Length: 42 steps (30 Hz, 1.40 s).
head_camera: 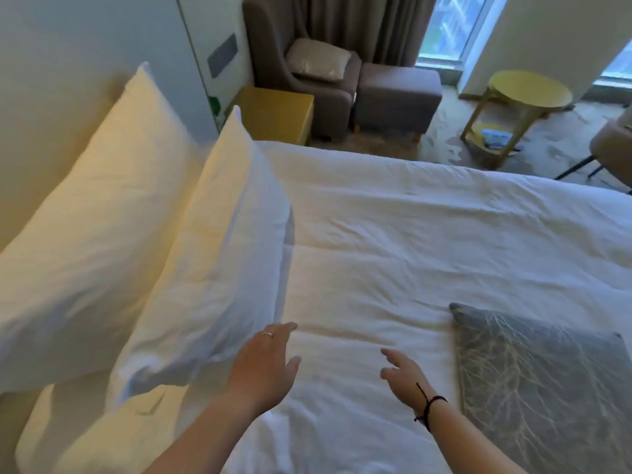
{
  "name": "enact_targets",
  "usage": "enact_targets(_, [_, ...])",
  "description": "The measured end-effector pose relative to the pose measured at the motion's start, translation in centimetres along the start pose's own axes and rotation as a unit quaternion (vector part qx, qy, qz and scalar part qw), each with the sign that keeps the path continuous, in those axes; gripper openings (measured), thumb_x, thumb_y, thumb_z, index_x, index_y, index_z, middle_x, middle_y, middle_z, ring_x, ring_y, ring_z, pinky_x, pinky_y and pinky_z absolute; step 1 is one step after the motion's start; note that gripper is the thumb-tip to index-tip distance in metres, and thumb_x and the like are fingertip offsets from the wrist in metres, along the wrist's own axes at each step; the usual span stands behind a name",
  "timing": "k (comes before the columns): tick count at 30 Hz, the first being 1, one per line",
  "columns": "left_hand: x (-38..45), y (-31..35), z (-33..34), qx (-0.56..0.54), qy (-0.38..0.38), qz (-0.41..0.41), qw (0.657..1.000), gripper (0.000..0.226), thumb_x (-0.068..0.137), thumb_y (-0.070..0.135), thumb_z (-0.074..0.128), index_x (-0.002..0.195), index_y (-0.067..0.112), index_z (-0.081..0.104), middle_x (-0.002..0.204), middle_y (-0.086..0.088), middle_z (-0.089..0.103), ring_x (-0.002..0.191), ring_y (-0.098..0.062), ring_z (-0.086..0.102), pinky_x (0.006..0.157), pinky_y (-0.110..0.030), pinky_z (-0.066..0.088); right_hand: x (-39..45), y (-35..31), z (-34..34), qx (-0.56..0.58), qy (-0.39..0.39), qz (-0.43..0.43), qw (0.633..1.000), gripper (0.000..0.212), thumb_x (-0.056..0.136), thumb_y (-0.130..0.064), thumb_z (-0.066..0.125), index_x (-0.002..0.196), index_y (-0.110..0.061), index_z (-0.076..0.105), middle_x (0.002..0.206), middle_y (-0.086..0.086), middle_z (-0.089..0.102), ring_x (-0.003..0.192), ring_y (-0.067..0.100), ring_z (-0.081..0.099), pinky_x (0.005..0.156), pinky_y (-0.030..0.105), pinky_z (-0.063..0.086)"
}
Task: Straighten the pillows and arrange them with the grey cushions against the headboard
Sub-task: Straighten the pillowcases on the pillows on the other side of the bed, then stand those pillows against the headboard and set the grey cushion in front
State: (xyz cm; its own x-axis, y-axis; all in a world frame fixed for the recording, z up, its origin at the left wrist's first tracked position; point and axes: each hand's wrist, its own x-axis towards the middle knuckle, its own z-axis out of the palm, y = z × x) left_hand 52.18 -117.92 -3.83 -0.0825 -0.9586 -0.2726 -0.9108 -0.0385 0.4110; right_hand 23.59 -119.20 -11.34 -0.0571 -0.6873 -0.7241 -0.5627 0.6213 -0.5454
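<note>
Two white pillows stand on edge at the left. The rear pillow [78, 217] leans on the headboard [30, 107], and the front pillow [219, 261] leans against it. A third white pillow [85, 436] lies flat at the lower left. A grey cushion [543, 384] with a pale branch pattern lies flat on the white duvet [427, 227] at the lower right. My left hand [266, 367] hovers open beside the front pillow's lower edge, fingers straight. My right hand [403, 374] is open over the duvet, left of the grey cushion, holding nothing.
Beyond the bed stand a wooden nightstand [277, 114], a grey armchair [301, 63] with a silvery cushion [318, 59] on its seat, a grey footstool [396, 94] and a round yellow side table [526, 94]. A chair [612, 145] is at the right edge.
</note>
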Motion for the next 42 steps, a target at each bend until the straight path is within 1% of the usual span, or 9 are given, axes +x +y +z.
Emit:
enact_targets(4, [1.0, 6.2, 5.4, -0.020, -0.133, 0.029, 0.990, 0.047, 0.093, 0.046, 0.051, 0.138, 0.043, 0.037, 0.137, 0.014, 0.050, 0.117, -0.012, 0.055, 0.098, -0.035, 0.044, -2.2, 13.4, -8.1, -0.064, 0.137, 0.123, 0.981, 0.059, 0.089, -0.033, 0.060, 0.144, -0.022, 0.043, 0.145, 0.008, 0.049, 0.128, 0.029, 0.052, 0.101, 0.041, 0.046])
enact_targets(8, [1.8, 11.5, 9.6, -0.022, -0.193, 0.042, 0.980, 0.039, 0.093, 0.046, 0.055, 0.130, 0.045, 0.044, 0.120, 0.018, 0.056, 0.099, -0.004, 0.057, 0.088, -0.029, 0.048, -3.2, 23.8, -10.2, -0.138, 0.134, 0.217, 0.957, 0.092, 0.082, -0.062, 0.058, 0.155, -0.024, 0.015, 0.164, 0.003, 0.011, 0.147, 0.029, 0.020, 0.114, 0.054, 0.028])
enact_targets(12, [1.7, 15.5, 13.0, -0.035, -0.208, 0.036, 0.977, 0.034, 0.092, 0.044, 0.059, 0.125, 0.045, 0.050, 0.110, 0.019, 0.060, 0.085, 0.002, 0.060, 0.074, -0.022, 0.045, -2.0, 25.8, -7.7, -0.152, 0.136, 0.205, 0.957, 0.131, 0.066, -0.082, 0.060, 0.154, -0.018, -0.014, 0.162, 0.010, -0.019, 0.149, 0.037, -0.008, 0.116, 0.061, 0.011])
enact_targets(17, [0.7, 17.7, 15.8, -0.029, -0.216, 0.018, 0.976, 0.030, 0.092, 0.043, 0.059, 0.120, 0.047, 0.051, 0.105, 0.020, 0.062, 0.082, 0.001, 0.062, 0.067, -0.014, 0.043, 0.1, 26.3, -5.8, -0.176, 0.155, 0.216, 0.948, 0.156, 0.051, -0.083, 0.069, 0.145, -0.011, -0.032, 0.155, 0.019, -0.032, 0.145, 0.045, -0.016, 0.110, 0.071, 0.003])
enact_targets(20, [0.1, 18.0, 16.7, -0.031, -0.213, -0.003, 0.977, 0.027, 0.091, 0.041, 0.061, 0.116, 0.047, 0.052, 0.102, 0.020, 0.063, 0.080, 0.001, 0.062, 0.066, -0.013, 0.042, 1.0, 27.0, -5.3, -0.222, 0.172, 0.214, 0.936, 0.136, 0.074, -0.052, 0.075, 0.144, -0.008, -0.033, 0.157, 0.024, -0.025, 0.145, 0.049, -0.011, 0.108, 0.075, 0.011])
enact_targets(25, [-0.7, 17.4, 17.3, -0.041, -0.204, -0.040, 0.977, 0.024, 0.090, 0.039, 0.064, 0.111, 0.047, 0.055, 0.099, 0.022, 0.064, 0.079, 0.001, 0.063, 0.067, -0.015, 0.043, 1.7, 26.5, -6.4, -0.277, 0.188, 0.199, 0.921, 0.059, 0.098, -0.021, 0.037, 0.151, -0.006, 0.015, 0.152, 0.028, 0.024, 0.135, 0.048, 0.032, 0.097, 0.060, 0.044])
enact_targets(29, [-0.5, 17.6, 17.2, -0.079, -0.192, -0.063, 0.976, 0.022, 0.090, 0.034, 0.065, 0.109, 0.043, 0.059, 0.099, 0.016, 0.067, 0.078, -0.003, 0.065, 0.071, -0.022, 0.048, 1.4, 27.0, -9.9, -0.248, 0.184, 0.128, 0.943, 0.021, 0.089, -0.014, 0.050, 0.110, -0.013, 0.048, 0.114, 0.012, 0.061, 0.100, 0.031, 0.064, 0.076, 0.036, 0.055])
enact_targets(36, [0.1, 20.5, 15.3, -0.250, -0.214, -0.134, 0.935, 0.034, 0.084, 0.054, 0.067, 0.111, 0.034, 0.063, 0.112, 0.011, 0.066, 0.082, -0.008, 0.072, 0.077, -0.030, 0.055, -0.6, 20.4, -16.2, -0.044, 0.156, 0.073, 0.984, 0.008, 0.069, -0.019, 0.061, 0.077, -0.016, 0.061, 0.078, 0.001, 0.066, 0.073, 0.021, 0.061, 0.066, 0.032, 0.051])
enact_targets(42, [1.6, 24.1, 10.3, -0.359, -0.206, -0.132, 0.901, 0.068, 0.060, 0.081, 0.068, 0.115, 0.041, 0.060, 0.113, 0.014, 0.067, 0.098, -0.011, 0.070, 0.080, -0.038, 0.058, -5.5, 7.9, -12.0, 0.249, 0.095, -0.095, 0.959, 0.007, 0.071, -0.015, 0.073, 0.074, -0.010, 0.070, 0.066, 0.003, 0.071, 0.061, 0.015, 0.066, 0.055, 0.029, 0.055])
